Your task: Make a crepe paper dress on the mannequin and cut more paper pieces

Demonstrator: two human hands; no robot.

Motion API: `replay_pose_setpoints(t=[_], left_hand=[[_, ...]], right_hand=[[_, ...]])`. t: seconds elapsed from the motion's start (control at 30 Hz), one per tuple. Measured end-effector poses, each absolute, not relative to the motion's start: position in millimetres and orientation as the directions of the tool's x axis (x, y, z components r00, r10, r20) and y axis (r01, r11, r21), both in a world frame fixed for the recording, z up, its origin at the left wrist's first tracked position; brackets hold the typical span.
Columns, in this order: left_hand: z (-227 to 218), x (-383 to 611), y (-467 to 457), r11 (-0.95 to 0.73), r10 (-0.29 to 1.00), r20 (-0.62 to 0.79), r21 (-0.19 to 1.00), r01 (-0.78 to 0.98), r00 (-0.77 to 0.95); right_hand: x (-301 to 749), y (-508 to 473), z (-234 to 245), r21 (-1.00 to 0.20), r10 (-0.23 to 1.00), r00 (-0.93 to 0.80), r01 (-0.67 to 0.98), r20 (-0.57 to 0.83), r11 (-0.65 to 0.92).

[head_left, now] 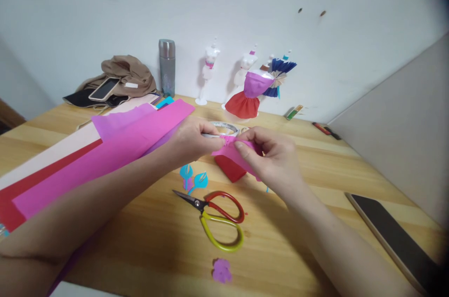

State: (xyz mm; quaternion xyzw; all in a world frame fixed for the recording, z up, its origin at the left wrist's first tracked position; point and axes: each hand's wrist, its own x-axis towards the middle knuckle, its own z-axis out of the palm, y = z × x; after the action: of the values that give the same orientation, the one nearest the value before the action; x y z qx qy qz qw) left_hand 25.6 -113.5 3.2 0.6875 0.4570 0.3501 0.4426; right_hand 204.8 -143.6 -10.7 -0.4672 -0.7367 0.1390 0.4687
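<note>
Between both hands a strip of bright pink paper point(235, 153) is pinched and gathered into small folds along its upper edge. My left hand point(196, 137) closes on its left end, thumb and fingertips pressed together. On the right side, my right hand point(271, 149) pinches the same strip with thumb and forefinger. Behind and below the strip, a piece of red paper point(231, 169) lies on the table. Closer to me rest scissors point(198, 204) with one red and one yellow handle. Blue paper leaf shapes point(199, 181) are beside their blades, and a purple paper flower point(222, 270) is in front.
Long coloured paper sheets point(105, 159) cover the left side. Along the wall stand a grey flask point(167, 68), white mannequins point(210, 68) and one in a purple and red paper dress point(242, 106). A tape roll point(224, 127) sits behind my hands; a phone point(389, 236) lies right.
</note>
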Motion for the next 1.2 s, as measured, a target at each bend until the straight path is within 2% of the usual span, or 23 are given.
replay_pose_setpoints(t=[0.23, 0.47, 0.73, 1.2], left_hand=[[-1.2, 26.1, -112.0, -0.261, 0.934, 0.155, 0.911, 0.319, 0.32], [-0.3, 24.8, -112.5, -0.254, 0.93, 0.146, 0.918, 0.303, 0.337], [0.9, 24.5, -113.5, -0.249, 0.93, 0.135, 0.915, 0.316, 0.343], [1.0, 25.8, -114.2, -0.282, 0.927, 0.16, 0.894, 0.349, 0.338]], right_hand=[[203.3, -145.8, -7.5, -0.664, 0.835, -0.124, 0.548, 0.536, 0.508], [207.8, -146.1, -6.0, -0.746, 0.882, -0.161, 0.478, 0.444, 0.463], [211.2, -142.4, -7.4, -0.749, 0.88, -0.117, 0.48, 0.461, 0.457], [206.7, -141.2, -7.3, -0.815, 0.915, -0.053, 0.436, 0.399, 0.381]])
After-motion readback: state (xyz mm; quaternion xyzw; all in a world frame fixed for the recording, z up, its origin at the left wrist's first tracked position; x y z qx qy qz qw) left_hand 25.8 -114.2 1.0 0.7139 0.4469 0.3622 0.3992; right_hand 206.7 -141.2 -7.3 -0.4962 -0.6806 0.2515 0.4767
